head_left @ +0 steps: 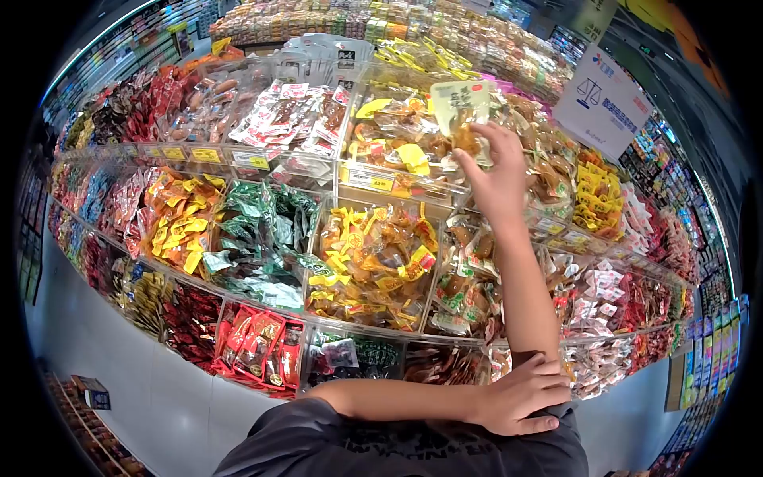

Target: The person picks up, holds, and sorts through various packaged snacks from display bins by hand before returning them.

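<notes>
Dark shirt [381, 449] below, left hand [517, 397] loosely spread on the right arm [528, 294], the right hand [502, 181] pinches a packet [459, 103], seemingly mid-pick, and moving it calls for steady fingertips.

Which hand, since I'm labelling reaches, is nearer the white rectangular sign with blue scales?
Right. The right hand, gripping a pale plastic packet, is below-left of the sign in view; the left hand rests on the right arm, farther below.
</notes>
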A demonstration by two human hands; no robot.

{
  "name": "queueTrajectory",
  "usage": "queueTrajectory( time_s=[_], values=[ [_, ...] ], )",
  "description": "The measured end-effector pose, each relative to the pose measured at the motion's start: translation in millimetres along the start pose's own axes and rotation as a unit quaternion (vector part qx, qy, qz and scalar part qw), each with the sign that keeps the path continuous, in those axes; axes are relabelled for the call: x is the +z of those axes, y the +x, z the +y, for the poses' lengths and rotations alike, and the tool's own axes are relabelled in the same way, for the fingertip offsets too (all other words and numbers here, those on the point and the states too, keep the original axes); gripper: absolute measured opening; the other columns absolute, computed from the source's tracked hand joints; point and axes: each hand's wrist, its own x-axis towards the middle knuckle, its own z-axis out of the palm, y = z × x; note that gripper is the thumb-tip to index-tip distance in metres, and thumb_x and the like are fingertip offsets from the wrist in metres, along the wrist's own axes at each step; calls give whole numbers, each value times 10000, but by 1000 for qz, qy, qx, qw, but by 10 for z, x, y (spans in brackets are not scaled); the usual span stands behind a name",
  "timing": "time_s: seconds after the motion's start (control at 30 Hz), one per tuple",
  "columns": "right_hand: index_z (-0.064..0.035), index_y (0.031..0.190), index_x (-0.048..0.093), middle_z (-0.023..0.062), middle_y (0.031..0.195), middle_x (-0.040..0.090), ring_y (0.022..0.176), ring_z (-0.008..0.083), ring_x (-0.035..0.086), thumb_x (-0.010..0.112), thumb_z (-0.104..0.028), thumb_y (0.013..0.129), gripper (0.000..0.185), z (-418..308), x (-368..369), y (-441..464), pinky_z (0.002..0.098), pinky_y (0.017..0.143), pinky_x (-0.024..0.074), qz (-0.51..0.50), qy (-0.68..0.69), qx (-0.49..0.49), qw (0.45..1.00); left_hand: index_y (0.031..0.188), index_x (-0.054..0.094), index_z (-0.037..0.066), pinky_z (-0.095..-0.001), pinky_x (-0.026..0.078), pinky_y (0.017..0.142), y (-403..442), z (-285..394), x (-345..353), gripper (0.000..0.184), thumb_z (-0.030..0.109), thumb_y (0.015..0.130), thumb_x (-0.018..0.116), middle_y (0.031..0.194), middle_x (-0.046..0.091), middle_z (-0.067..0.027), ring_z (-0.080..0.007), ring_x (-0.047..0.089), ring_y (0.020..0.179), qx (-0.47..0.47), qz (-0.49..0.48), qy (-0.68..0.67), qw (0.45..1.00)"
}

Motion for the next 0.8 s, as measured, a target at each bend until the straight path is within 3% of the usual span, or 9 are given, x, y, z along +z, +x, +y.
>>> queueTrajectory(
  time_s=[0.07,0.13,0.17,0.4,0.53,0.67,0.8],
  values=[
    [-60,1157,698,195,1320,583,1217,373,563,836,-153,795,398,-7,168,-9,457,1040,467,-42,-40,-32,998,1091,554,2,-482,318,983,-22,-14,-107,483,471,1026,461,1092,550,-177,-344,462,1047,-12,0,6,1000],
    [-78,1178,690,205,1345,572,1317,417,485,829,-214,821,406,17,294,-93,501,1100,407,-117,-245,-81,959,1091,554,3,-483,316,987,-53,-35,-168,473,464,1015,481,1091,550,-175,-347,461,1045,-34,-6,13,999],
    [-88,1217,682,223,1366,552,1356,462,419,798,-214,853,402,20,327,-124,524,1126,377,-128,-272,-67,951,1093,551,4,-483,319,985,-81,-69,-157,455,448,1006,503,1097,549,-174,-350,464,1047,-33,5,17,999],
    [-81,1297,643,229,1362,548,1375,461,396,733,-116,885,423,-50,200,-343,536,1137,376,-114,-238,-48,963,1091,534,4,-488,338,986,-197,-187,-52,437,434,1015,510,1090,540,-178,-364,472,1068,-37,8,-15,999],
    [-69,1311,631,185,1349,574,1373,458,408,723,-81,885,436,-24,48,-411,525,1137,388,-108,-210,-36,971,1074,529,7,-491,346,983,-251,-234,43,428,431,1020,505,1079,533,-176,-369,470,1068,-38,-8,-33,999],
    [-66,1301,642,160,1351,601,1368,433,433,720,-111,898,412,19,58,-446,528,1143,380,-128,-228,-58,963,1085,531,4,-494,346,987,-243,-230,84,442,439,1022,492,1096,541,-180,-370,466,1069,-36,-6,-38,999],
    [-40,1291,643,155,1255,666,1339,405,468,724,-281,916,453,78,200,-381,508,1082,392,-90,-250,-36,964,1103,543,-1,-491,341,984,-203,-198,-8,460,448,1011,493,1122,554,-189,-370,468,1089,-45,-18,-23,999]
  ],
)
